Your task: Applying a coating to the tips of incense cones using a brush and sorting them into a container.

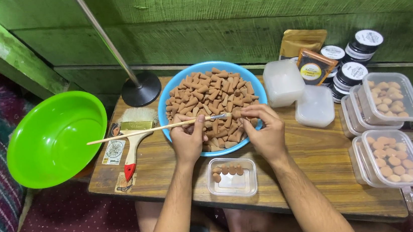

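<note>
Left hand (187, 139) pinching a thin wooden-handled paintbrush (157, 129) over the round blue plastic bowl (259, 91) heaped with small brown clay-like cones (210, 98), bristles touching the one cone (237, 113) nipped between the fingertips of the right hand (266, 130). Just in front, on the low wooden table (316, 156), a small clear plastic box (232, 177) holding a few cones. Off to the left, a green plastic basin (54, 138) and a flat red-handled brush (133, 140); to the right, lidded clear tubs (394, 156) of cones.
</note>
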